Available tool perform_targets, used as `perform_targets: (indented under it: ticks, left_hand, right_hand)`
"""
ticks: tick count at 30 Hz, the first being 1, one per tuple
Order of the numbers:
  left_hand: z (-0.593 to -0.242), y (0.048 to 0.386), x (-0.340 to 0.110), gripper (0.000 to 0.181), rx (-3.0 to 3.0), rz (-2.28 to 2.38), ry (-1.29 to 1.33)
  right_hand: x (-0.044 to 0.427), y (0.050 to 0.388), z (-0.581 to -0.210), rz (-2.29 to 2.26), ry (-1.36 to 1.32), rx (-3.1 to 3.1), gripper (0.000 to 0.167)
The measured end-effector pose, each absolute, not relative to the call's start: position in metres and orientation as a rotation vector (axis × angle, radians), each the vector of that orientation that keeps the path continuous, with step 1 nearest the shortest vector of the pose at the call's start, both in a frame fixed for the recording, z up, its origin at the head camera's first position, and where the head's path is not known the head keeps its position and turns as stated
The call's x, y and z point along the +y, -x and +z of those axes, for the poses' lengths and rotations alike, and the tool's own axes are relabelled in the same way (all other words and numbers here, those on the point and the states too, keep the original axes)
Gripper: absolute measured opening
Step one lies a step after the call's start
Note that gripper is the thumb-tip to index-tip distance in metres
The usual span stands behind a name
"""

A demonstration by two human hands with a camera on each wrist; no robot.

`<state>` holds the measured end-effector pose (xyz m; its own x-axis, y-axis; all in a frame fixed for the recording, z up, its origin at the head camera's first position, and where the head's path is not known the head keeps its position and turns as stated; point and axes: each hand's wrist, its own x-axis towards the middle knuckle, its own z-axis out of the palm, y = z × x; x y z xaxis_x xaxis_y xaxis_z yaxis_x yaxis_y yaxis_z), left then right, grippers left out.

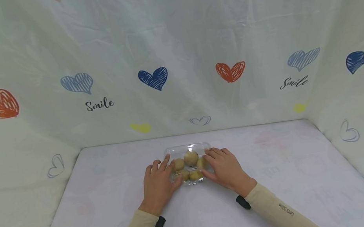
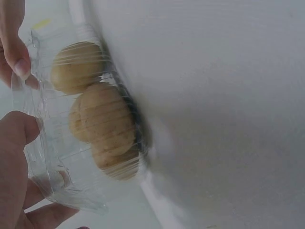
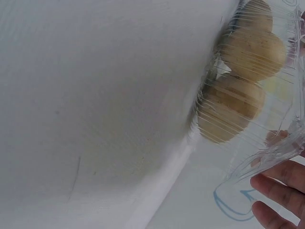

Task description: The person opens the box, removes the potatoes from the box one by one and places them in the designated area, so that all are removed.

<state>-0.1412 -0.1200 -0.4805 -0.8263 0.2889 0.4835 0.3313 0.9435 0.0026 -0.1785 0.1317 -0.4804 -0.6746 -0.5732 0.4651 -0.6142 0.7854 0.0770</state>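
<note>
A clear plastic container (image 1: 185, 148) with ribbed walls stands on the table in front of me, holding several round, yellow-brown potatoes (image 1: 190, 158). My left hand (image 1: 157, 183) grips its left side, thumb at the near corner and fingers along the edge. On the opposite side my right hand (image 1: 226, 168) holds it the same way. Through the ribbed wall (image 2: 95, 202) in the left wrist view the potatoes (image 2: 107, 117) press against one another. Right-hand fingers (image 3: 279, 188) touch the container's upper edge in the right wrist view. Whether a lid is closed over it I cannot tell.
A pale cloth covers the table (image 1: 109, 196), on which the container stands towards the back. Behind it hangs a white sheet (image 1: 197, 99) printed with hearts and the word Smile, and similar sheets close off both sides.
</note>
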Motion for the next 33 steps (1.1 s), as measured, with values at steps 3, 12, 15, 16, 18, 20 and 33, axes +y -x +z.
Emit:
perform_targets:
  ticks: [3,12,15,16,18,20,33]
  left_hand:
    - [-0.481,0.140,-0.122,0.049,-2.593,-0.071,0.460]
    - [-0.484,0.140,-0.128,0.054,-2.549,0.006,0.486]
    - [-0.484,0.140,-0.129,0.055,-2.549,0.009,0.493]
    - [-0.483,0.140,-0.129,0.055,-2.548,0.007,0.496]
    - [-0.483,0.140,-0.129,0.056,-2.545,0.004,0.503]
    - [-0.482,0.140,-0.129,0.056,-2.540,0.004,0.510]
    - [-0.483,0.138,-0.131,0.058,-2.535,0.014,0.532]
  right_hand:
    - [0.133,0.177,-0.479,0.097,-0.896,-2.519,0.047]
    - [0.138,0.177,-0.477,0.142,-0.953,-2.520,0.057]
    - [0.139,0.178,-0.476,0.171,-0.972,-2.526,0.057]
    - [0.140,0.179,-0.475,0.177,-0.980,-2.528,0.058]
    - [0.141,0.180,-0.474,0.170,-1.001,-2.532,0.059]
    - [0.142,0.180,-0.472,0.148,-1.024,-2.532,0.061]
    - [0.156,0.189,-0.475,-0.007,-1.199,-2.374,0.054]
